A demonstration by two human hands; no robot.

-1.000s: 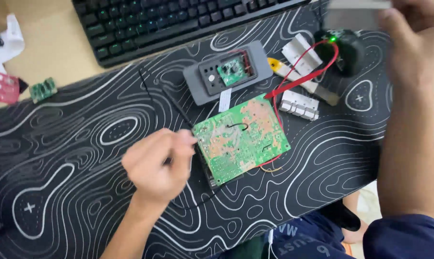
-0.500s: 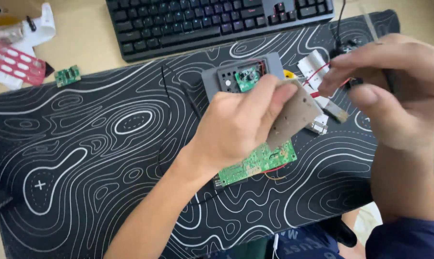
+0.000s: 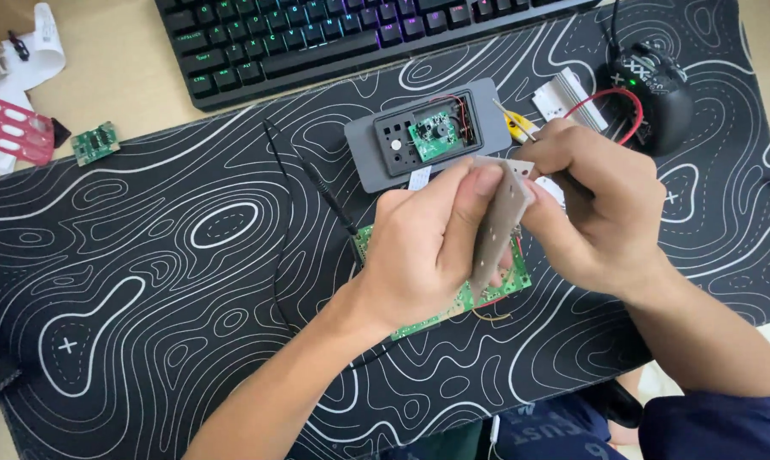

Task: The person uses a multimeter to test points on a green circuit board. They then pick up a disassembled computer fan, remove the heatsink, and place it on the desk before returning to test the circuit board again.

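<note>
Green circuit board (image 3: pixel 487 294) half-hidden under hands

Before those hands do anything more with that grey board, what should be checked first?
1. Left hand grips grey board: ok.
2. Right hand holds thin tool: ok.
3. Tool tip position on the board: cannot tell, hidden by fingers.
4. Green circuit board lies flat on the mat: ok.
5. Grey housing lies apart from the hands: ok.
</note>
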